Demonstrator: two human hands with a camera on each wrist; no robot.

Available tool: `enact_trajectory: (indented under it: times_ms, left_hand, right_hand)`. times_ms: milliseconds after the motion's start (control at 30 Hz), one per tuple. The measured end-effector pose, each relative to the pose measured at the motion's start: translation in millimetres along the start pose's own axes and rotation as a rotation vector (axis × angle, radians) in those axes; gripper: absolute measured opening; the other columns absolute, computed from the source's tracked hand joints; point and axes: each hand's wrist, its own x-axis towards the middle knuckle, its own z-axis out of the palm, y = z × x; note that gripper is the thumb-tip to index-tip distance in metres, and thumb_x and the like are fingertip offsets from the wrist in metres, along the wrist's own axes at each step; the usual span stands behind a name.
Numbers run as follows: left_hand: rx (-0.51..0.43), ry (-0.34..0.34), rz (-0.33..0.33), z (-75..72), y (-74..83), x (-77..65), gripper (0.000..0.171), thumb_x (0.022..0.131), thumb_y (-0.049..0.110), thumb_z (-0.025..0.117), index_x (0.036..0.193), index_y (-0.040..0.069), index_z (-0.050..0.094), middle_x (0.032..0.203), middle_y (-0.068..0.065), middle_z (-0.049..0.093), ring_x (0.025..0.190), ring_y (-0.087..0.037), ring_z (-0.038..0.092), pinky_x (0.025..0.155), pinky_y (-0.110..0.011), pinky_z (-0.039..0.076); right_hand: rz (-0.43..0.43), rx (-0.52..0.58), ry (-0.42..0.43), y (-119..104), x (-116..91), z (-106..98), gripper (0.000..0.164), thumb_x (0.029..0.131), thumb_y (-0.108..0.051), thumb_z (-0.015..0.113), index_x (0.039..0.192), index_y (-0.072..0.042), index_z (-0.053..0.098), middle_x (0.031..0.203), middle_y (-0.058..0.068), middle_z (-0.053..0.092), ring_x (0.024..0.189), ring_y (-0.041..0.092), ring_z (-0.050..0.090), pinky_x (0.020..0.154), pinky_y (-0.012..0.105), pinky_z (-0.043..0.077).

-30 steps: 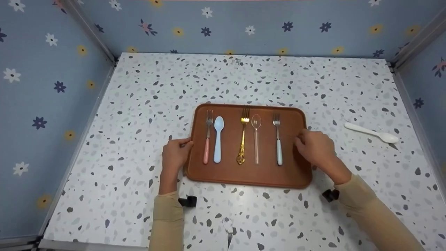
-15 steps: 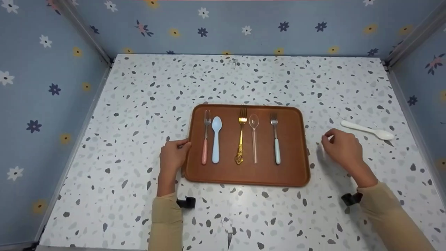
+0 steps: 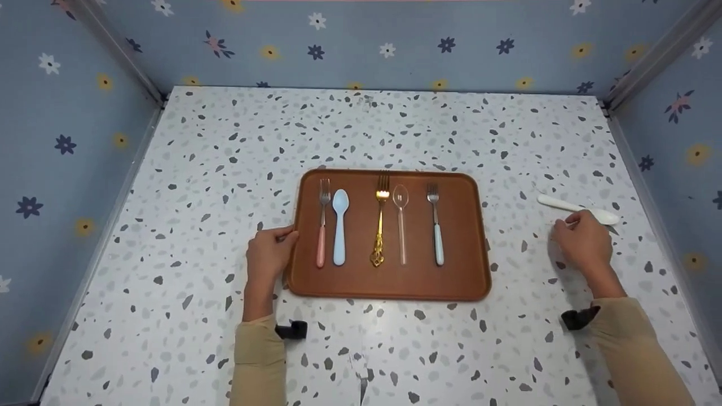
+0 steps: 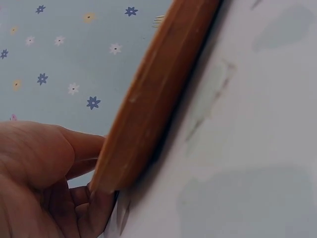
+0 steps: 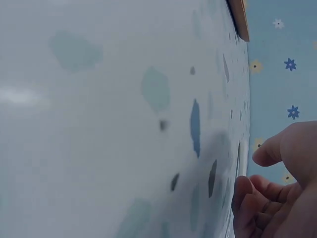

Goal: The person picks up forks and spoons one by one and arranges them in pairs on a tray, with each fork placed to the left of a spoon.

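A brown tray (image 3: 414,282) lies on the speckled table, and my left hand (image 3: 268,252) grips its left rim. In the left wrist view the thumb is on the upper edge and the fingers are underneath. On the tray stand in a row a pink-handled fork (image 3: 321,242), a light blue spoon (image 3: 339,231), a gold fork (image 3: 379,225), a clear plastic spoon (image 3: 402,234) and a fork with a pale blue handle (image 3: 438,242). My right hand (image 3: 586,242) hovers beside a white spoon (image 3: 558,203), thumb and fingers apart in the right wrist view, holding nothing.
The white spoon lies on the table (image 3: 350,129) to the right of the tray. Blue walls (image 3: 361,51) with a flower print enclose the table at the back and both sides. A crack marks the table's front edge.
My right hand has left the tray's right side and moved right to the white spoon. My left hand keeps its grip on the rim. The head view has shifted slightly.
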Motion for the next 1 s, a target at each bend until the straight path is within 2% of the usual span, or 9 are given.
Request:
enact_trajectory:
  times_ms: [167, 300, 433, 567, 667, 733, 800, 1000]
  left_hand:
    - [0.002, 0.01, -0.003, -3.2, -1.0, -0.6, 0.033, 0.096, 0.031, 0.062, 0.121, 0.011, 0.07, 0.105, -0.012, 0.071, 0.08, -0.021, 0.067, 0.068, -0.035, 0.051]
    - [0.005, 0.005, -0.003, -3.8, -0.2, -0.4, 0.032, 0.096, 0.031, 0.062, 0.12, 0.012, 0.07, 0.105, -0.011, 0.071, 0.079, -0.02, 0.067, 0.066, -0.034, 0.05]
    - [0.011, 0.012, -0.001, -5.3, 0.7, -1.1, 0.032, 0.096, 0.031, 0.062, 0.121, 0.012, 0.07, 0.104, -0.011, 0.071, 0.079, -0.02, 0.067, 0.067, -0.034, 0.051]
    - [0.01, 0.002, 0.009, -5.1, 0.1, -1.6, 0.034, 0.096, 0.032, 0.062, 0.122, 0.012, 0.069, 0.104, -0.011, 0.071, 0.081, -0.02, 0.067, 0.068, -0.036, 0.052]
    - [0.003, -0.006, 0.011, -3.3, -1.0, -2.0, 0.034, 0.096, 0.032, 0.061, 0.122, 0.012, 0.069, 0.104, -0.01, 0.071, 0.082, -0.02, 0.067, 0.069, -0.036, 0.052]
    - [0.0, -0.003, 0.008, -2.3, -1.6, -2.6, 0.033, 0.096, 0.032, 0.062, 0.122, 0.012, 0.069, 0.104, -0.01, 0.071, 0.082, -0.02, 0.067, 0.069, -0.036, 0.052]
    - [-0.002, 0.002, 0.006, -1.4, -1.8, -2.7, 0.033, 0.096, 0.031, 0.062, 0.122, 0.012, 0.07, 0.104, -0.01, 0.071, 0.081, -0.019, 0.067, 0.068, -0.035, 0.052]
    - [0.017, 0.013, 0.009, 0.3, -2.1, -3.3, 0.033, 0.096, 0.032, 0.062, 0.121, 0.013, 0.07, 0.101, -0.008, 0.072, 0.072, -0.019, 0.064, 0.061, -0.033, 0.048]
  right_hand:
    - [0.068, 0.01, -0.002, 8.6, 8.2, -3.3, 0.052, 0.097, -0.036, 0.045, 0.127, 0.007, 0.046, 0.103, 0.023, 0.059, 0.079, 0.034, 0.055, 0.062, 0.041, 0.039]
    - [0.121, 0.004, -0.031, 19.3, 15.0, -9.0, 0.064, 0.097, -0.038, 0.043, 0.14, 0.01, 0.032, 0.103, 0.025, 0.056, 0.083, 0.038, 0.054, 0.063, 0.044, 0.039]
    - [0.151, -0.043, -0.075, 26.1, 25.1, -13.2, 0.074, 0.097, -0.043, 0.038, 0.143, 0.013, 0.024, 0.109, 0.035, 0.051, 0.092, 0.048, 0.052, 0.07, 0.052, 0.042]
    - [0.176, -0.139, -0.114, 29.0, 36.4, -18.1, 0.08, 0.097, -0.055, 0.029, 0.128, 0.018, 0.038, 0.108, 0.038, 0.05, 0.092, 0.052, 0.051, 0.069, 0.057, 0.041]
    - [0.194, -0.232, -0.12, 27.3, 44.6, -21.0, 0.084, 0.095, -0.065, 0.024, 0.103, 0.014, 0.052, 0.089, 0.029, 0.055, 0.079, 0.045, 0.054, 0.06, 0.052, 0.042]
    - [0.198, -0.277, -0.119, 24.1, 49.6, -21.0, 0.082, 0.093, -0.069, 0.024, 0.088, 0.008, 0.055, 0.075, 0.022, 0.055, 0.07, 0.039, 0.055, 0.055, 0.048, 0.042]
    - [0.199, -0.306, -0.127, 20.0, 53.3, -20.3, 0.081, 0.092, -0.071, 0.025, 0.079, 0.003, 0.056, 0.066, 0.016, 0.053, 0.063, 0.033, 0.053, 0.051, 0.044, 0.042]
    - [0.216, -0.356, -0.149, 7.0, 59.3, -15.2, 0.089, 0.087, -0.078, 0.02, 0.078, 0.002, 0.057, 0.065, 0.013, 0.051, 0.06, 0.029, 0.051, 0.05, 0.041, 0.041]
